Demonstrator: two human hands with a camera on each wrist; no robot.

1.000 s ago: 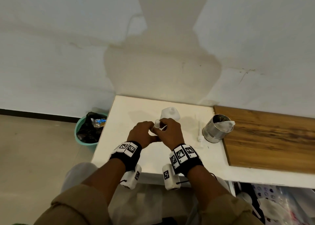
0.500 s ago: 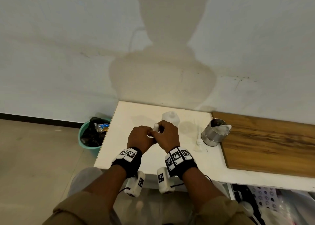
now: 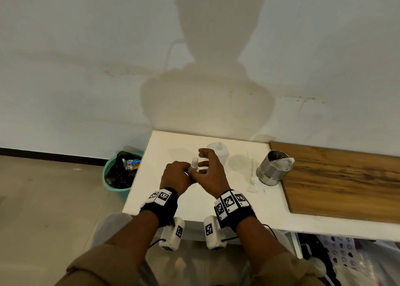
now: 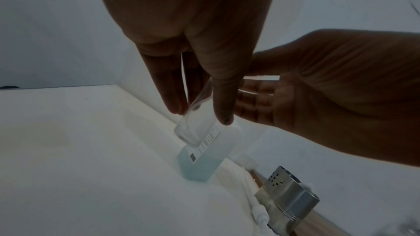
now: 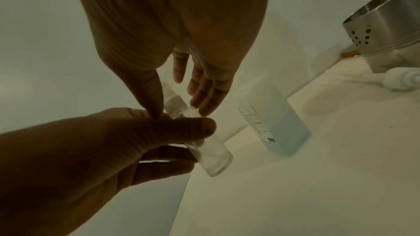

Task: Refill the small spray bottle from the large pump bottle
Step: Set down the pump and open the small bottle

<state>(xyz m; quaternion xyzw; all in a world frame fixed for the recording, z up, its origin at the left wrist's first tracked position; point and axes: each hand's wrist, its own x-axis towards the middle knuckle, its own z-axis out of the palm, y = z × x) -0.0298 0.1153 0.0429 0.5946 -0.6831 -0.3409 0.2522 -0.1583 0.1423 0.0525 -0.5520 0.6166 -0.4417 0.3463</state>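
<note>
— Where's the spray bottle (image 5: 208, 152)?

— In the left hand (image 3: 176, 177), held off the white table (image 3: 173, 201), in front of the person. Thumb on one side, fingers (image 4: 169, 85) curled on the other, pinching the clear body.

— Which way does it point?

— Long axis tilted, not upright. The white spray head (image 3: 194, 162) is up and leans toward the wall; the base hangs down toward the table edge. From the right wrist view the base comes toward the camera, the cap away.

— Anything in it?

— Clear walls, and I can't make out a liquid level.

— And the right hand (image 3: 213, 173)?

— Loosely open around the top of the bottle. Fingers (image 5: 204, 92) spread and slightly bent just beside the cap, thumb tip down at the neck by the left thumb. Whether it really grips the cap I can't tell — it looks more like touching than holding.

— The big bottle (image 5: 276, 119)?

— Standing upright on the table just behind the hands, near the wall. No pump on it; pale blue liquid fills the lower part, maybe half.

— The pump (image 3: 252, 177)?

— Lying flat on the table to the right, tube pointing toward the wall, just beside a steel cup (image 3: 273, 168) with holes in it. Something white sits in the cup — cloth or paper. A wooden board (image 3: 346, 181) lies past it, and a green bin (image 3: 108, 177) with a black bag is on the floor to the left.
</note>
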